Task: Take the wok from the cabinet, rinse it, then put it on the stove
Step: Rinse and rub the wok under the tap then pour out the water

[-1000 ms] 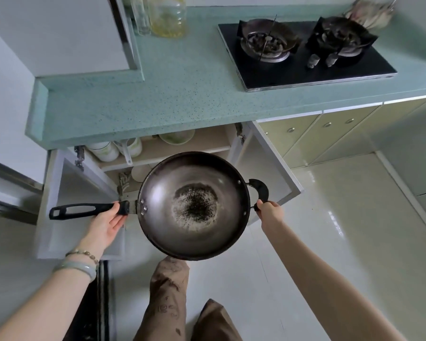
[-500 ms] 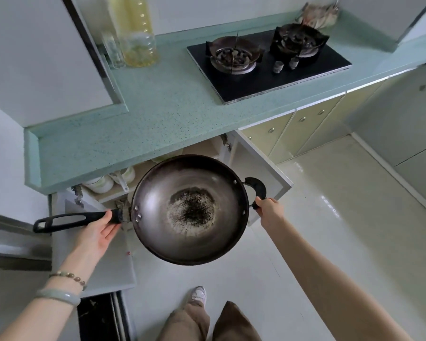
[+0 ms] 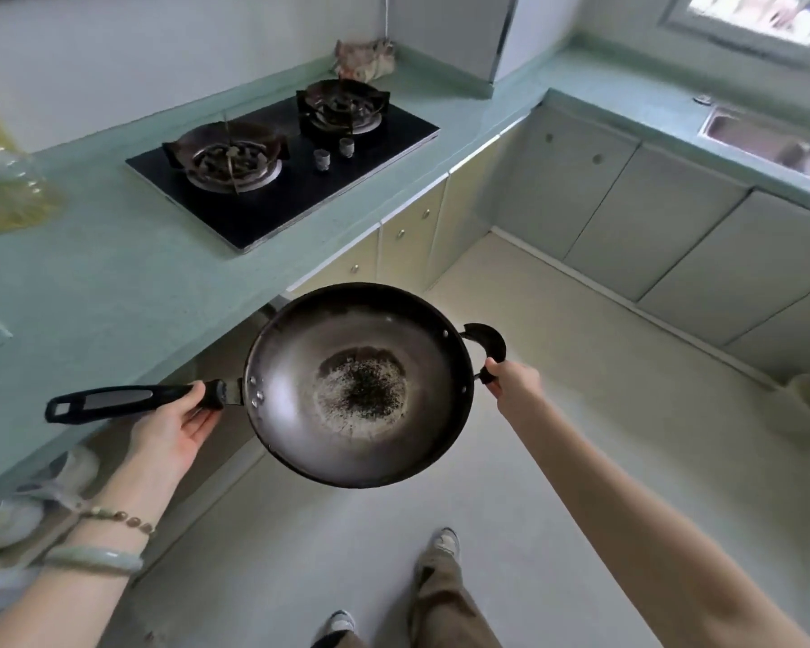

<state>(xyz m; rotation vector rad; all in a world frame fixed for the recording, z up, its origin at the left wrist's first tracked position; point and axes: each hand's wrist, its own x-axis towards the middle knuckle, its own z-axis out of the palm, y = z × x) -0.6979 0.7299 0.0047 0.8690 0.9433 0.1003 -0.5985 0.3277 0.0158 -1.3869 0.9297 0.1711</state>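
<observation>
A dark steel wok (image 3: 300, 367) with a burnt, speckled patch in its bottom hangs level in the air, in front of the counter edge. My left hand (image 3: 171, 427) grips its long black handle near the bowl, palm up. My right hand (image 3: 510, 381) holds the small black loop handle on the opposite side. The two-burner gas stove (image 3: 281, 180) sits on the green counter behind the wok. The steel sink (image 3: 768, 133) is at the far right, under a window. The cabinet the wok came from lies low at the left, mostly hidden.
A green speckled counter (image 3: 113, 282) runs along the left and turns right toward the sink. A large bottle of yellow oil (image 3: 5, 180) stands at the far left. Pale cabinet doors (image 3: 627, 217) line the corner. My feet stand on the light tile floor (image 3: 604, 390).
I have stood up and turned right with the wok held in both hands. The open cabinet has dropped out of view at the lower left, and the sink has come into view.
</observation>
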